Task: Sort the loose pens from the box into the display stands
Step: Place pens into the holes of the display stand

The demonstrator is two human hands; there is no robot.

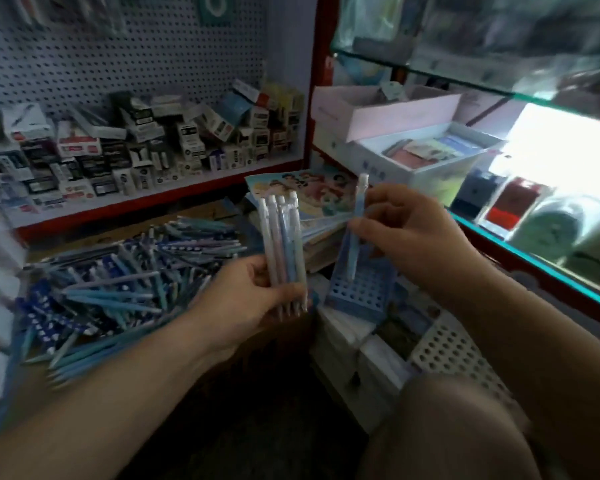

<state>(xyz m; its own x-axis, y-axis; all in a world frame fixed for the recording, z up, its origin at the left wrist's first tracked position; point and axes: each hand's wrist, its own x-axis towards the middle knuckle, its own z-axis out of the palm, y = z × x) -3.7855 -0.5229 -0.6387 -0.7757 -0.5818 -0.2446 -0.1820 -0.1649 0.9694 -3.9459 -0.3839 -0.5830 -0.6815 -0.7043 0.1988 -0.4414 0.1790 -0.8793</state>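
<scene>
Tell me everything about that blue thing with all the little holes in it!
The blue stand looks like plastic. Its top is a grid of small round holes, which look empty, and a taller flat panel rises behind. It sits tilted on pale boxes. The right hand pinches a light blue pen upright, tip down at the back holes; whether it is in one yet is unclear.

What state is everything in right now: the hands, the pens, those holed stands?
Left hand: grips a bundle of pens, held upright.
Right hand: pinches a single pen, tip down at the blue stand.
Blue stand: leaning, visible holes unfilled.
Loose pens: heaped at the left, unsorted.
White holed panel: lying low at the right, nothing in it.
</scene>
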